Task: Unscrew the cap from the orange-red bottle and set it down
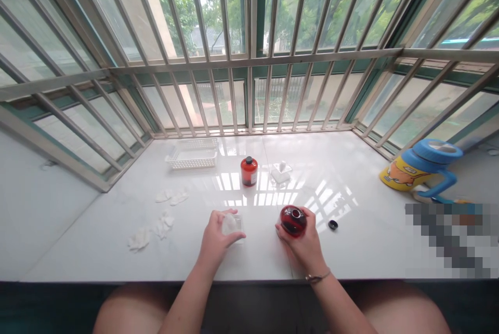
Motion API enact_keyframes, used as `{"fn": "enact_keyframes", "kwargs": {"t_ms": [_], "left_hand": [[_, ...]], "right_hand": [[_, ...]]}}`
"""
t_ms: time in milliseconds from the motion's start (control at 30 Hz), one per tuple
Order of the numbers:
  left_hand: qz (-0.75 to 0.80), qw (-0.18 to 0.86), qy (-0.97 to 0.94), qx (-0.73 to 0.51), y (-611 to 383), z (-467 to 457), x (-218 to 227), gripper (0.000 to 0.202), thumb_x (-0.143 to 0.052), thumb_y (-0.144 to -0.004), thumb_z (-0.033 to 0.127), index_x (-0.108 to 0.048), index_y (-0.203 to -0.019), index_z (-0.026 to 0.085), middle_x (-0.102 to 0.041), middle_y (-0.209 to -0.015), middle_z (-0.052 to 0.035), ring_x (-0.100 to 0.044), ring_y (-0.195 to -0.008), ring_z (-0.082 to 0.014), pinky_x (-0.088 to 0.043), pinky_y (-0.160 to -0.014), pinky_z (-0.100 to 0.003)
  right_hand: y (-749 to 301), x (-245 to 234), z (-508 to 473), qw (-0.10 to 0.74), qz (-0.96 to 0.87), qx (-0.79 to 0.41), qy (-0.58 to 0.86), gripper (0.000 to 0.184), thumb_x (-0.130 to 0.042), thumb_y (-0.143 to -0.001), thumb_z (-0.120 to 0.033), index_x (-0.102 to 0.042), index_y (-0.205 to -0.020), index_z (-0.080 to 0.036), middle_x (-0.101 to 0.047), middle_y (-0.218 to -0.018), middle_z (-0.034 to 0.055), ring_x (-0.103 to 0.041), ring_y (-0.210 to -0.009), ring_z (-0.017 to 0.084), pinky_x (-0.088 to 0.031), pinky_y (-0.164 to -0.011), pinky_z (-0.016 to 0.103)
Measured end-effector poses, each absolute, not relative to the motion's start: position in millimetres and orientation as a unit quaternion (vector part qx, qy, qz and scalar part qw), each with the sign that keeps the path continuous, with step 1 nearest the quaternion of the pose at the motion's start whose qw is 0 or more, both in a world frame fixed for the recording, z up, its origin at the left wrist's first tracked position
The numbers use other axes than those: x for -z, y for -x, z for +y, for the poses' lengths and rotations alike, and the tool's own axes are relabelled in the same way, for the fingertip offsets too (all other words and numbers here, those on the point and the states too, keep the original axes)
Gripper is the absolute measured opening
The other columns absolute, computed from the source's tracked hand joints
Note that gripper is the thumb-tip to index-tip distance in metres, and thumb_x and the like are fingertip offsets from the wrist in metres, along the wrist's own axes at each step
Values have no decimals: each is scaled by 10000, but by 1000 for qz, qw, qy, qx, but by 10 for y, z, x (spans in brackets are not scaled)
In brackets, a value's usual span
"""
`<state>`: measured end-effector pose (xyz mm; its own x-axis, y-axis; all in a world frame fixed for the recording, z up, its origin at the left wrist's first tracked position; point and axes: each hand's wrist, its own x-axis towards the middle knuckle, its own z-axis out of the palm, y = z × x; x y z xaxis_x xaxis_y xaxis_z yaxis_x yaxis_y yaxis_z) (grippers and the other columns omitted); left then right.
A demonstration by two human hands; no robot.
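My right hand (305, 240) is closed round a dark red, see-through bottle (293, 221). Its uncovered round mouth faces up toward me. To the right of it a small black cap (332, 225) lies on the white tabletop. My left hand (218, 235) has its thumb and fingers round a small clear square container (234, 227) with something whitish at its top, too faint to make out. Farther back a second red bottle (248, 173), with a black cap on, stands upright. Beside that one is a small white square piece with a knob (281, 171).
A white perforated basket (193, 155) sits at the back left, by the barred window. Several crumpled white tissues (163, 224) lie left of my left hand. On the right stands a yellow and blue jug (417, 168) with a handle. A blurred-out patch covers the right edge.
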<state>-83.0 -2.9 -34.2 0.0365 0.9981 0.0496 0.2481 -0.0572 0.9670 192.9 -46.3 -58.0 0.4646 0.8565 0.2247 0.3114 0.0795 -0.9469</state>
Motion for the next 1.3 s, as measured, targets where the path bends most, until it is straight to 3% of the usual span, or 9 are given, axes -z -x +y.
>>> {"fn": "enact_keyframes", "kwargs": {"t_ms": [167,300,467,633,833,1000,1167,1300], "left_hand": [[527,428,-597,-428,821,-27,341,553,-970,-725,460,-708,-1157,237,-754,-1390,-156,-664,-1378,-387,-423,-1250,-603],[533,426,-578,-448,809,-29,339,535,-977,-718,468,-609,-1038,246,-782,-1338,-156,-693,-1334,-377,-482,-1188,-620],[546,419,-593,-418,804,-28,316,570,-960,-742,450,-655,-1184,257,-760,-1373,-126,-670,-1366,-361,-464,-1213,-552],[535,447,-565,-442,795,-18,379,622,-966,-728,503,-595,-1151,238,-759,-1348,-153,-705,-1308,-355,-500,-1167,-563],[506,410,-639,-409,891,-46,377,657,-921,-810,552,-679,-1353,274,-637,-1562,-152,-510,-1549,-369,-340,-1315,-564],[495,366,-679,-400,972,-49,259,343,-712,-1004,549,-782,-1199,275,-600,-1595,-132,-539,-1518,-336,-400,-1286,-539],[498,316,-688,-423,955,-76,38,278,-750,-986,516,-803,-1101,269,-687,-1459,-125,-609,-1419,-337,-445,-1245,-537],[490,348,-615,-510,947,-114,-102,338,-784,-957,548,-803,-1128,257,-692,-1410,-126,-655,-1345,-331,-504,-1194,-487]], "right_hand": [[-1910,545,-469,570,-450,-240,644,809,-893,-715,-632,-513,-1334,-275,-728,-1181,79,-748,-984,290,-617,-939,492],[-1919,549,-468,569,-453,-237,644,803,-894,-718,-630,-512,-1330,-278,-728,-1182,78,-747,-992,293,-619,-938,497],[-1928,554,-470,569,-456,-238,641,801,-898,-725,-611,-508,-1336,-271,-723,-1200,90,-747,-1004,297,-618,-944,498],[-1922,539,-473,570,-457,-237,640,804,-899,-724,-617,-508,-1334,-269,-713,-1211,93,-739,-1020,299,-613,-954,498],[-1962,591,-464,564,-459,-238,645,813,-921,-706,-600,-513,-1329,-274,-726,-1190,85,-748,-992,297,-627,-924,483],[-2012,649,-454,555,-465,-236,648,837,-946,-672,-585,-515,-1320,-275,-735,-1171,86,-752,-976,301,-637,-887,473],[-1984,604,-475,555,-462,-227,653,811,-930,-695,-602,-523,-1317,-278,-725,-1162,73,-743,-961,287,-628,-896,463],[-1992,599,-470,551,-462,-230,656,833,-936,-676,-608,-517,-1314,-274,-731,-1160,77,-743,-954,292,-626,-889,465]]}}
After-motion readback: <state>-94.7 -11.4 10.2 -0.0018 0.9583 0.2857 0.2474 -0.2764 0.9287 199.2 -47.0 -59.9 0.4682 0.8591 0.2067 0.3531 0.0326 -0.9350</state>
